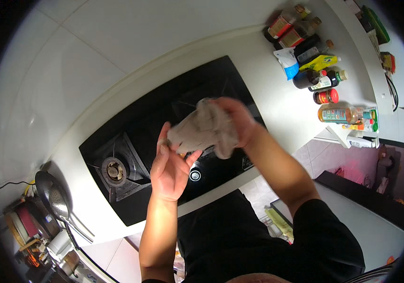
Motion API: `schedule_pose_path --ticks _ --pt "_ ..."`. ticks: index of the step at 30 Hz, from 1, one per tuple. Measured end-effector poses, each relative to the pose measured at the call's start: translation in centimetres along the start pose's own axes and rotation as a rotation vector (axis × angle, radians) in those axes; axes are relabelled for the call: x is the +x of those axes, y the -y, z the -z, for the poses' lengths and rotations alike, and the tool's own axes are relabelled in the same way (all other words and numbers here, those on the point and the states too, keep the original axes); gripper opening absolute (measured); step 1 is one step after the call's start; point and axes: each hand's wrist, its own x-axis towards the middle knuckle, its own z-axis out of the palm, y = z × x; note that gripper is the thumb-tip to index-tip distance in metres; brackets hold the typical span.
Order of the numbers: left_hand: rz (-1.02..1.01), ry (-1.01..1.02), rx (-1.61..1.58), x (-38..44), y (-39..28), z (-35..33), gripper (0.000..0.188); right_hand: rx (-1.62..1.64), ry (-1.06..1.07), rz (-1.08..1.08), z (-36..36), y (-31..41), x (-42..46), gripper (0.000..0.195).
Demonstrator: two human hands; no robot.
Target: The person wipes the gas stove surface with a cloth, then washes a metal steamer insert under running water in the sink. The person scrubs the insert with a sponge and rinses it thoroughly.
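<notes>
A crumpled grey-brown cloth is held up between my hands, over the black glass gas hob. My right hand grips its right side, with the fingers partly hidden by the folds and blurred. Palm up, my left hand has its thumb and a finger on the cloth's left end, while other fingers spread beneath. The hob's left burner shows below and left of the cloth. A round control knob lies just right of my left palm. The cloth and my arms hide part of the hob.
Sauce bottles, a jar and a white-and-blue packet stand along the counter's right side. At the left lie a dark wok and a perforated metal skimmer. A tiled wall rises behind the hob.
</notes>
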Motion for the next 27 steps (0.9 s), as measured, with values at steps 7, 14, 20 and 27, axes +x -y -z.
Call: schedule_pose_path --ticks 7,14,20,27 --pt "-0.466 -0.357 1.214 -0.3 3.1 0.1 0.03 -0.358 -0.716 0.721 -1.7 -11.8 2.4 0.024" --pt "-0.638 0.172 1.612 -2.1 0.8 0.9 0.048 -0.102 -0.272 0.52 -1.1 -13.2 0.7 0.057" --pt "-0.609 0.119 1.004 -5.2 -1.6 3.9 0.063 -0.798 -0.418 1.29 -6.9 10.1 6.2 0.046" --pt "-0.724 -0.171 0.686 -9.8 -2.2 7.6 0.078 -0.837 -0.451 2.283 -19.4 24.5 17.4 0.031"
